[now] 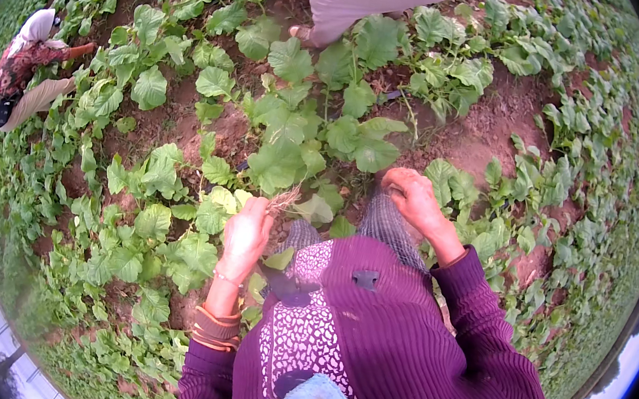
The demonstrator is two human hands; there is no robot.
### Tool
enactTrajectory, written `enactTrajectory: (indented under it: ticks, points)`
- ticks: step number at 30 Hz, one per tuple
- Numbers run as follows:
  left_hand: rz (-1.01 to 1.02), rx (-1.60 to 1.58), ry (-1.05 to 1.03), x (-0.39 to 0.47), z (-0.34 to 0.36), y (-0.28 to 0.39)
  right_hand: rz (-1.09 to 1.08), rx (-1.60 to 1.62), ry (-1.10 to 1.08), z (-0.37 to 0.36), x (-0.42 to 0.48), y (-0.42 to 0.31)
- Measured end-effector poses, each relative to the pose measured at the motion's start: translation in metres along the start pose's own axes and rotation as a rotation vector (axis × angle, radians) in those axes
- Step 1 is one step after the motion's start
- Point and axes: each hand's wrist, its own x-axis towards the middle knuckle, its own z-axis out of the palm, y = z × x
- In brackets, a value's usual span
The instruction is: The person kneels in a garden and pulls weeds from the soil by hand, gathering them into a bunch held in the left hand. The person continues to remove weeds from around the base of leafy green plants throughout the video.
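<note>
Closed around a bunch of thin, dry, pale roots or stalks (286, 199), my left hand (247, 235) is at the centre left, above low leafy plants. The bunch points up and to the right from my fingers. My right hand (415, 200) is near my knee with its fingers curled inward; whether something is between them I cannot tell. Broad green leaves (277, 164) of a leafy crop stand between and beyond my hands. Yellowing leaves (225, 199) lie just left of my left hand.
A person in light trousers (362, 1) bends over the plants straight ahead. Another person in a white head covering (36, 27) crouches at the far left, an arm reaching into the leaves. Reddish bare soil (490, 122) shows between the crop rows.
</note>
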Motion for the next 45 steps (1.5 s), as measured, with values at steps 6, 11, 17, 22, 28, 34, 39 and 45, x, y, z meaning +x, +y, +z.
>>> enactTrajectory:
  ticks: [6,11,17,22,28,34,39,45]
  points:
    - [-0.113,-0.118,0.179,0.04,0.032,0.059,0.128,-0.043,-0.143,-0.063,-0.009,0.11]
    - [-0.187,-0.232,0.376,0.075,0.043,0.11,0.239,-0.065,-0.182,-0.12,-0.017,0.192]
    - [-0.151,-0.172,0.568,0.102,0.047,0.163,0.09,0.038,-0.256,-0.139,0.019,0.215]
    - [-0.156,0.009,0.551,0.098,0.054,0.201,-0.136,0.205,-0.326,-0.127,0.048,0.182]
    - [-0.12,-0.204,0.5,0.086,0.064,0.212,-0.324,0.378,-0.435,-0.104,0.057,0.118]
    - [-0.23,-0.869,0.471,0.074,0.086,0.223,-0.405,0.492,-0.578,-0.084,0.056,0.076]
    - [-0.249,-1.247,0.508,0.066,0.096,0.224,-0.267,0.547,-0.779,-0.071,0.042,0.056]
    - [-0.302,-1.194,0.643,0.071,0.12,0.213,-0.047,0.586,-0.809,-0.061,0.025,0.051]
